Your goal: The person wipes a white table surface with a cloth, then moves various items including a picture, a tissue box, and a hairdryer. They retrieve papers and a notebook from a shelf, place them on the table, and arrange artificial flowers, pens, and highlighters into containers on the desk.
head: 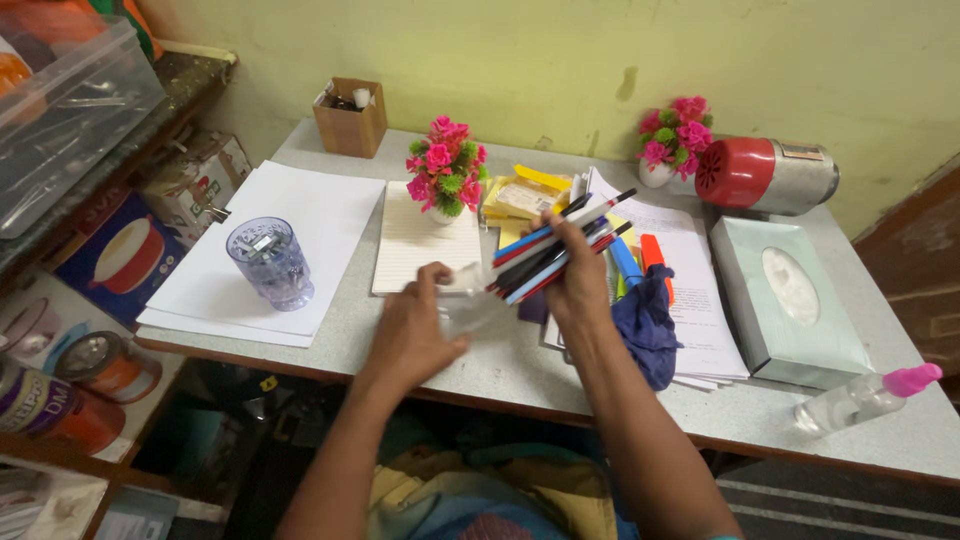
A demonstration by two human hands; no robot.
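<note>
My right hand (578, 282) grips a bundle of several pens and pencils (560, 248), red, blue and black, fanned out above the grey desk (520, 365). My left hand (410, 330) holds a clear plastic cup or holder (470, 300) tilted toward the lower ends of the pens. Under the right hand lie a blue and an orange marker (652, 252) and a dark blue cloth (648, 325) on a stack of papers (700, 300).
A violet patterned glass (270, 262) stands on white sheets at left. A lined notepad (420, 245), pink flower pots (445, 170), a cardboard box (350, 117), a tissue box (790, 300), a red-ended flask (765, 175) and a pink-capped spray bottle (865, 398) fill the desk.
</note>
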